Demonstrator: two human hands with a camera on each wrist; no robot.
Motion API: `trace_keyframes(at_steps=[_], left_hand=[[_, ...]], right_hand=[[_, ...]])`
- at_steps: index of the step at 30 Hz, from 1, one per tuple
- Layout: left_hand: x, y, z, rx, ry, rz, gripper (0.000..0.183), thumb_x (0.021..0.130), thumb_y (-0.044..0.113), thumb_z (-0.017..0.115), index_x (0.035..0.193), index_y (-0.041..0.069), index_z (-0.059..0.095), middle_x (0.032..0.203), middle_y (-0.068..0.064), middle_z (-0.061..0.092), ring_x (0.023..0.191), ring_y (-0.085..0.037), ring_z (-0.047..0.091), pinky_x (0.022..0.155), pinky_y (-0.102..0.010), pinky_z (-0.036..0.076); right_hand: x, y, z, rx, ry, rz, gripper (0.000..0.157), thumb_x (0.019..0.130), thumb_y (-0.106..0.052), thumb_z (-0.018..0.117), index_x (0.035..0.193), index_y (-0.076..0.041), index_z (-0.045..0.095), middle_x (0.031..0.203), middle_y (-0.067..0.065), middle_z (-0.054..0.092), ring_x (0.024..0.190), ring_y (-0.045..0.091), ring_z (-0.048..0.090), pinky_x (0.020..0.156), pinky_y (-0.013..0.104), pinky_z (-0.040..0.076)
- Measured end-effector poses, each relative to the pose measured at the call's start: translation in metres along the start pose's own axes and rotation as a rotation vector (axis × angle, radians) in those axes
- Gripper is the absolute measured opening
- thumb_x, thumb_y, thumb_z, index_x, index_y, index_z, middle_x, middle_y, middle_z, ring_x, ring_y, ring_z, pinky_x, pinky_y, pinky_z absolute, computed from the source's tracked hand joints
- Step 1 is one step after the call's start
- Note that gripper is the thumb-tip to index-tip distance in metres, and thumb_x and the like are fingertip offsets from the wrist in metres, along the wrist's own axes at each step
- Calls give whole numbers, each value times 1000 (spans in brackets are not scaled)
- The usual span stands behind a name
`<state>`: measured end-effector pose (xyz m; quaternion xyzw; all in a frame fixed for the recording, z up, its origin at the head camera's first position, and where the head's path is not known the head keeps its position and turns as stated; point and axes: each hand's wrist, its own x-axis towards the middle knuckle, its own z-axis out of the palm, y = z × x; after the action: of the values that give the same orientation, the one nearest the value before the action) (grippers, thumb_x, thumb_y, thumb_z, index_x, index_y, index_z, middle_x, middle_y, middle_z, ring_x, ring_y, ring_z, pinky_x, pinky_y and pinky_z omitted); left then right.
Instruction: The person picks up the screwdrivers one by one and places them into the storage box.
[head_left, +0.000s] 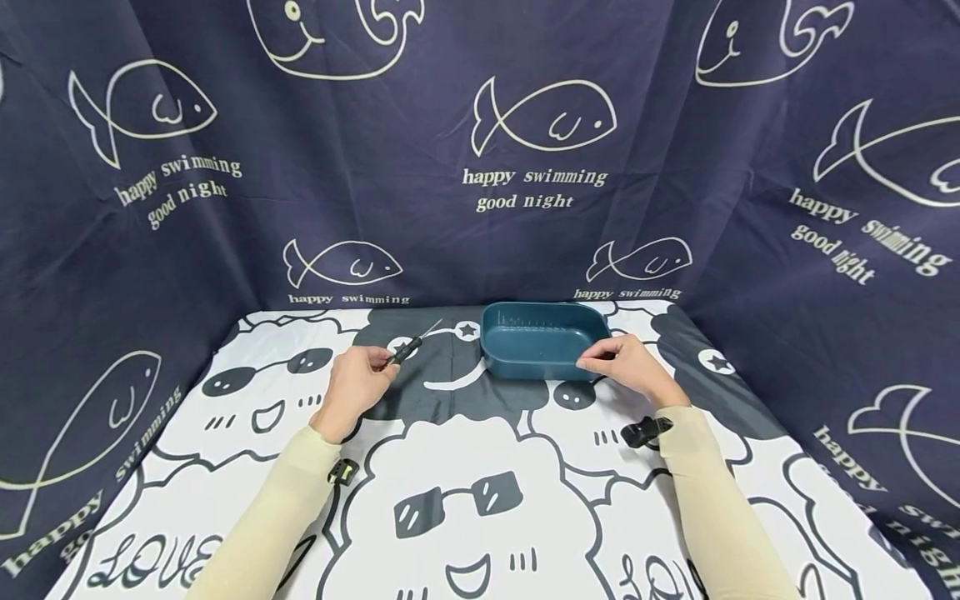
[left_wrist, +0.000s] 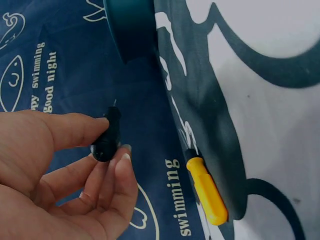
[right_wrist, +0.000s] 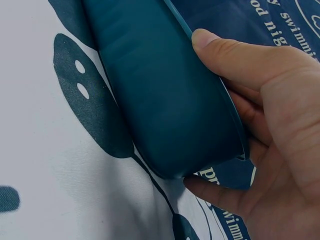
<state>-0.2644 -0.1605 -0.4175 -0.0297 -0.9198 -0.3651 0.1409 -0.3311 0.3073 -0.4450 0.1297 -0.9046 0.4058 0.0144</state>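
Note:
My left hand (head_left: pixel 355 385) pinches a black-handled screwdriver (head_left: pixel 406 350) between thumb and fingers, to the left of a dark teal plastic basin (head_left: pixel 528 367). The screwdriver's thin metal shaft points up and away, toward the back of the table. At the basin's front right corner, my right hand (head_left: pixel 632 365) grips the rim, thumb on the near side and fingers inside, as the right wrist view shows. A yellow-handled screwdriver (left_wrist: pixel 207 191) lies on the cloth beside the left hand in the left wrist view; in the head view it is hidden.
The table wears a black and white cartoon-sheep cloth (head_left: pixel 465 467). Dark blue fish-print curtains (head_left: pixel 420 167) close off the back and both sides, and the basin stands near the back edge. Each wrist carries a small black strapped device (head_left: pixel 645 432).

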Motion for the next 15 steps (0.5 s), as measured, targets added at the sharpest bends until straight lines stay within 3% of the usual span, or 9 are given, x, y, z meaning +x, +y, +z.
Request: trace_keyframes(at_steps=[15], left_hand=[[7,38,4,-82,23,95,23,93,19,75,113,8,79,101,-9,79,85,-23,72,71,-40,54]], right_hand=[[-1,-1,-2,13,-18,-10,21,84,-44,85,93,-26,83,95,-4,77,90,20,67,78,34,55]])
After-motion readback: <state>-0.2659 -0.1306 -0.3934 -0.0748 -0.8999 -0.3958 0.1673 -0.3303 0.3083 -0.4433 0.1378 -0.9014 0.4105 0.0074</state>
